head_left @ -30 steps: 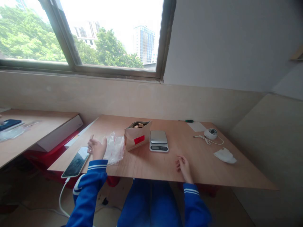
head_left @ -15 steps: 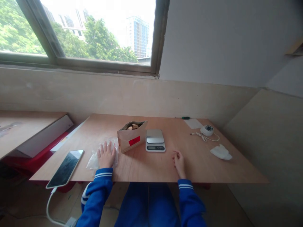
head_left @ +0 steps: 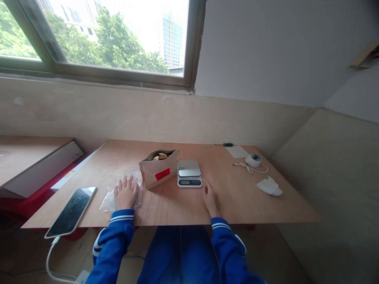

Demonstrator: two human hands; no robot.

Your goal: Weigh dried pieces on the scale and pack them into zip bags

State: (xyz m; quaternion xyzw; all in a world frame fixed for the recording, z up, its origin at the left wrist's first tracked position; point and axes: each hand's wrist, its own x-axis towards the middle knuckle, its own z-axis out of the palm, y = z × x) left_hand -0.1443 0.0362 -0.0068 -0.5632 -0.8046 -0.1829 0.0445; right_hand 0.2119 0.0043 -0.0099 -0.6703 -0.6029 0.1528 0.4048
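Note:
My left hand (head_left: 126,193) lies flat with fingers spread on a crumpled clear plastic bag (head_left: 108,201) on the wooden table. To its right stands a paper pouch (head_left: 151,175) with a red label, its top open and light brown pieces (head_left: 160,157) showing inside. Beside the pouch sits a white kitchen scale (head_left: 189,173) with a bare metal plate and a dark display. My right hand (head_left: 209,197) is at the scale's front right corner, fingers curled and nothing visible in them; whether it touches the scale I cannot tell.
A phone (head_left: 71,211) on a white cable lies at the table's left front edge. Toward the right are a white dome camera (head_left: 253,159) with its cable, a crumpled tissue (head_left: 269,186), a paper sheet (head_left: 237,152) and a green-handled screwdriver (head_left: 227,144). A wall stands behind.
My right hand has moved left and slightly forward, up to the scale's corner. My left hand stays on the plastic bag. The whole view has shifted a little.

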